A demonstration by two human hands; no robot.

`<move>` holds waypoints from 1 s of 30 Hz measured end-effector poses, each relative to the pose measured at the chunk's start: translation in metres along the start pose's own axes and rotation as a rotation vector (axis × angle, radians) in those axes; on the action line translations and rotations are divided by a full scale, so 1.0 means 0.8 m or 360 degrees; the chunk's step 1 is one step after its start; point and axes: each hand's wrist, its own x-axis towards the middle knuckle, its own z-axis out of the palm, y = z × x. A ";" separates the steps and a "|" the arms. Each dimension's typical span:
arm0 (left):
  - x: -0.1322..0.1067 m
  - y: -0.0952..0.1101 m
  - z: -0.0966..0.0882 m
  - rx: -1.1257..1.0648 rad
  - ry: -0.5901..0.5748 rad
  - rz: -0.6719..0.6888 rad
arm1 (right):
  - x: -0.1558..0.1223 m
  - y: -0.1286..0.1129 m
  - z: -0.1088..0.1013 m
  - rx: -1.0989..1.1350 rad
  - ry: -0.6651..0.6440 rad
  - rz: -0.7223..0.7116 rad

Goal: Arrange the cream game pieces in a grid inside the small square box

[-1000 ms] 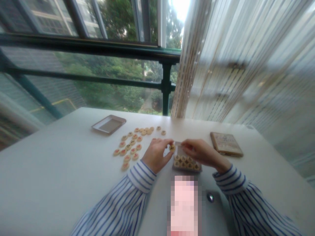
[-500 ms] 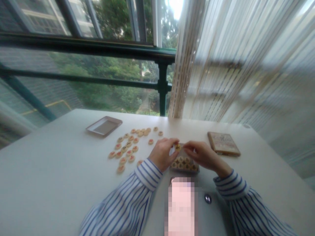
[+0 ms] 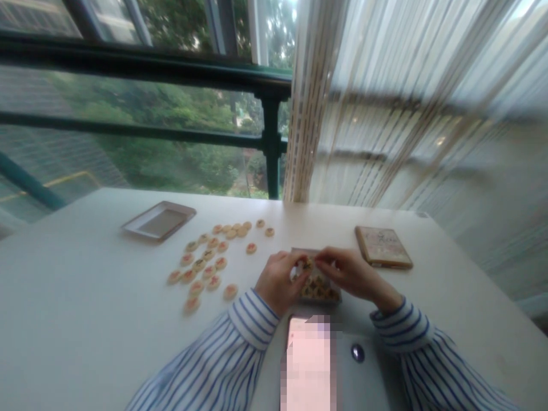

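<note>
Over a small box [image 3: 338, 297] my left hand [image 3: 280, 279] pinches a round wooden Chinese chess piece [image 3: 307, 264] between thumb and fingers. Close beside it, my right hand [image 3: 351, 277] has its fingertips pressed together near the piece; whether they touch it or hold something small is hard to see. Inside the box, several more pieces [image 3: 319, 289] lie in its near part, blurred. Left of my hands, many loose pieces are spread on the white table, among them a red-marked piece [image 3: 230, 291] close to my left sleeve.
A shallow tray or lid [image 3: 160, 221] lies at the back left of the table [image 3: 85, 297]. At the right sits a flat decorated box [image 3: 383, 247]. In front of me are a phone [image 3: 308, 365] and a dark oval object [image 3: 358, 353]. A string curtain [image 3: 310, 114] hangs beyond the table.
The view has turned slightly right, shifting the table things leftward. The chess piece in my left hand is a little lower over the box, and my right fingertips are closer to it.
</note>
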 end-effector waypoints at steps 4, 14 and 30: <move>-0.006 0.000 -0.002 -0.0027 0.0017 -0.0005 | 0.002 0.001 0.003 0.0112 0.0020 0.0046; -0.015 -0.004 0.000 -0.0098 0.0052 -0.0040 | 0.003 -0.004 0.011 0.0374 -0.0039 0.0124; -0.016 -0.004 -0.002 -0.0223 0.0097 -0.0243 | 0.005 0.002 0.014 0.0707 -0.0030 0.0134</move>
